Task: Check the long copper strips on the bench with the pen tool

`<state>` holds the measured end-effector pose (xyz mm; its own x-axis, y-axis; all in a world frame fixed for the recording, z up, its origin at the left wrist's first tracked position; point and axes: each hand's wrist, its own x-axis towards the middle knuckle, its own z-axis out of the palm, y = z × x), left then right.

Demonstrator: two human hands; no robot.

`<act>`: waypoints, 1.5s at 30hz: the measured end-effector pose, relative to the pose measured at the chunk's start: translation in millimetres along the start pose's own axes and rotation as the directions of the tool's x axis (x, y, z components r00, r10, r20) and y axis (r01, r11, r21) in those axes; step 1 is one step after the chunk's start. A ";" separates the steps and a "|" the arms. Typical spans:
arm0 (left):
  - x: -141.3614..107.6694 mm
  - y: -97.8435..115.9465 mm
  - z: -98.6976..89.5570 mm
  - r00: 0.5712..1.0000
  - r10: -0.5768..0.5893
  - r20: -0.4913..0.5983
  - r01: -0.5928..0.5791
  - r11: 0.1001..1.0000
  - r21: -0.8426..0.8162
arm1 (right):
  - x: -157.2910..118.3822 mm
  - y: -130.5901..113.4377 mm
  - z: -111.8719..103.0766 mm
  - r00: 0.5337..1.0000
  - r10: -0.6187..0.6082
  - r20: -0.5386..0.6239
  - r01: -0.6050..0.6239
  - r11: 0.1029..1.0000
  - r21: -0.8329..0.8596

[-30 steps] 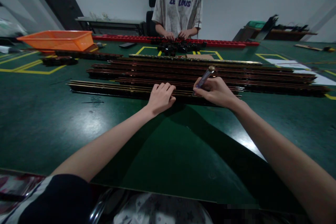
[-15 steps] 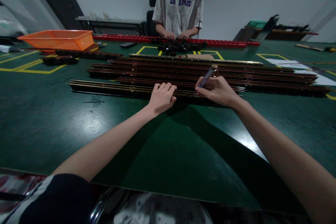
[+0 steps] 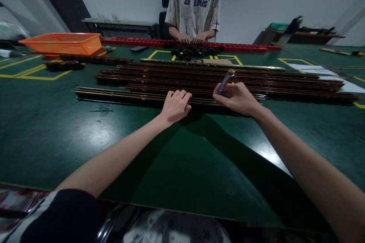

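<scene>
My right hand [image 3: 238,98] pinches a slim, translucent pen-like tool [image 3: 226,81] with a rounded brownish end pointing up. Its lower tip meets the nearest of the long dark strips [image 3: 122,97], which run side to side in front of me. On that same strip, left of the tool, rests my left hand [image 3: 176,105], its fingers curled over the top and the thumb on the near side. Behind both hands several more long, dark reddish strips [image 3: 159,74] lie side by side. What exactly the tool's tip touches is too small to tell.
An orange bin [image 3: 68,43] stands at the left on the green table [image 3: 182,174]. Across from me a person [image 3: 194,7] has both hands on black parts [image 3: 194,50] near a red rail [image 3: 245,46]. White paper [image 3: 310,69] lies at the right.
The tool and my right hand have shifted very slightly. My left hand stays in place on the strip.
</scene>
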<state>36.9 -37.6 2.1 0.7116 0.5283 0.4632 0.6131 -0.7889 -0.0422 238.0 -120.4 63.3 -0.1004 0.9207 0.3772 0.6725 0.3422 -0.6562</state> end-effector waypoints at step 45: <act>-0.8 0.8 -2.8 1.000 -0.027 -0.013 0.027 1.000 0.014 | -1.3 -8.9 6.2 0.999 -0.041 0.022 0.042 0.998 -0.037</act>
<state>35.9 -39.6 4.2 0.6904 0.5450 0.4758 0.6367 -0.7700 -0.0419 227.6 -123.5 64.6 -0.1442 0.9095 0.3898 0.6942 0.3737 -0.6152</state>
